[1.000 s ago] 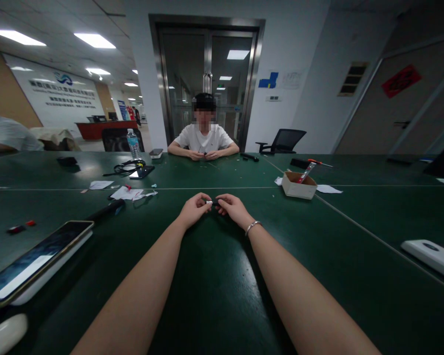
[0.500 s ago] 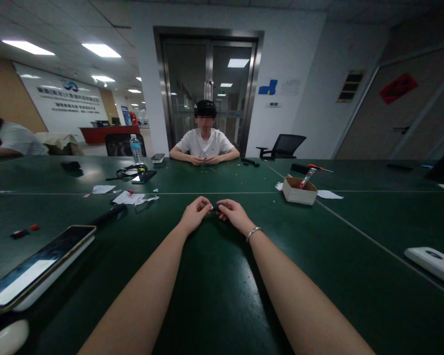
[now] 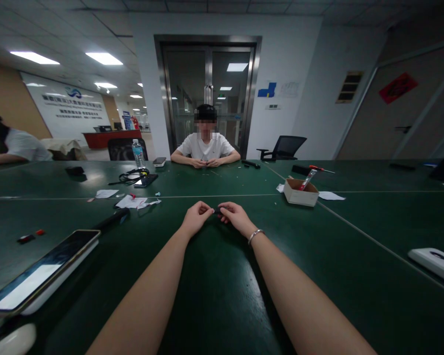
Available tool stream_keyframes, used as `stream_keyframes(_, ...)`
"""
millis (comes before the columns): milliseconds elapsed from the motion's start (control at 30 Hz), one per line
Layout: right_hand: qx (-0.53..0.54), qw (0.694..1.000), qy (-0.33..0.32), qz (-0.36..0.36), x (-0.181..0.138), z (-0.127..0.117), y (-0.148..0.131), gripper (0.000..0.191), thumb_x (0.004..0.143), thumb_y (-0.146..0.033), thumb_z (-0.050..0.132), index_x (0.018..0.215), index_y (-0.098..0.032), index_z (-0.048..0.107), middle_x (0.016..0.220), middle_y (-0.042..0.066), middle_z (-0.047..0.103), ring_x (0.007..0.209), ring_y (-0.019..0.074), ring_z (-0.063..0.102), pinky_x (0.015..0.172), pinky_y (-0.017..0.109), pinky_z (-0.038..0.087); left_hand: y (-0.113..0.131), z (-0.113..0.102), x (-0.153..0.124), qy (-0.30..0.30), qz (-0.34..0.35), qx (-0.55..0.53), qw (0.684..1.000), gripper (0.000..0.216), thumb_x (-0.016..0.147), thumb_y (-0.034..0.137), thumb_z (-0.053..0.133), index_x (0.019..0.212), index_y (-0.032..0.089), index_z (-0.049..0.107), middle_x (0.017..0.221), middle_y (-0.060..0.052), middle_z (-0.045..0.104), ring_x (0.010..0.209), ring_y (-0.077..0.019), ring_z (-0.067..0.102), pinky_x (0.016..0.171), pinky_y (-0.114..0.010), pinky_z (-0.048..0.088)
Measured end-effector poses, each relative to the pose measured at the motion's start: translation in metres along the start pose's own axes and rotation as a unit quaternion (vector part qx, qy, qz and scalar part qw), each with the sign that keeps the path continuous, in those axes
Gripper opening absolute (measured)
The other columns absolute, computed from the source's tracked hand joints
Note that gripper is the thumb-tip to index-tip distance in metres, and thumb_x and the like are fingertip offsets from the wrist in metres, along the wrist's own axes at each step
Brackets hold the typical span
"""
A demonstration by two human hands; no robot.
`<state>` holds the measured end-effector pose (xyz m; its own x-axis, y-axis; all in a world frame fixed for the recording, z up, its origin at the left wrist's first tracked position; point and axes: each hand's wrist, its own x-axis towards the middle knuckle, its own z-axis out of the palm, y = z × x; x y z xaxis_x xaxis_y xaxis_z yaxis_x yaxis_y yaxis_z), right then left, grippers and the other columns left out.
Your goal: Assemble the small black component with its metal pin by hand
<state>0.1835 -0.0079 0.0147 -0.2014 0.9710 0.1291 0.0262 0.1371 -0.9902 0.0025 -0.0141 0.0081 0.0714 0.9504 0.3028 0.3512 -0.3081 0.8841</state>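
Above the green table, both hands meet at a small black piece with a light, metallic-looking end. My right hand, with a silver bracelet at its wrist, pinches the dark part between thumb and fingers. Thumb and fingertips of my left hand close on the light end. Fingers cover much of the piece, and it is too small for me to tell its kind.
Left lie a phone, scraps of white paper, a coiled black cable and a water bottle. An open cardboard box stands to the right. Opposite sits a person, both hands on the table.
The whole view has shifted slightly downward, as if the camera tilted up. Both hands keep their pinch on the small piece, and less of its light end shows between the fingers.
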Motion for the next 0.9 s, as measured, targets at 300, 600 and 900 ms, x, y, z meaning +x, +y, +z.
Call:
stream_keyframes(300,-0.006,1.000,0.005,0.009,-0.0024,0.0021,-0.0051,0.013,0.085,-0.009,0.057,0.096,-0.011,0.062,0.061,-0.001,0.063,0.048,0.0060,0.057,0.046,0.015,0.045,0.0019,-0.0011,-0.0017,-0.040,0.017,-0.016,0.999,0.028,0.075,0.043,0.065,0.089,0.020,0.062,0.072,0.001,0.062,0.070,-0.0136,0.059,0.067,-0.026,0.045)
stream_keyframes(600,0.001,1.000,0.004,0.006,-0.0001,0.0004,-0.0008,0.013,0.082,-0.012,0.063,0.095,-0.013,0.064,0.061,-0.002,0.063,0.048,0.0062,0.058,0.045,0.016,0.046,0.0032,-0.0014,-0.0008,-0.032,0.000,-0.007,0.999,0.031,0.073,0.043,0.068,0.088,0.016,0.066,0.081,-0.004,0.067,0.076,-0.0155,0.061,0.072,-0.028,0.047)
stream_keyframes(900,-0.016,1.000,0.010,0.010,-0.0001,0.0008,-0.0014,0.013,0.084,-0.011,0.060,0.096,-0.013,0.064,0.062,0.000,0.063,0.049,0.0077,0.058,0.046,0.017,0.045,0.0052,-0.0019,-0.0009,-0.017,-0.005,-0.014,1.000,0.031,0.074,0.043,0.067,0.089,0.017,0.065,0.080,-0.004,0.068,0.076,-0.0162,0.062,0.074,-0.030,0.048)
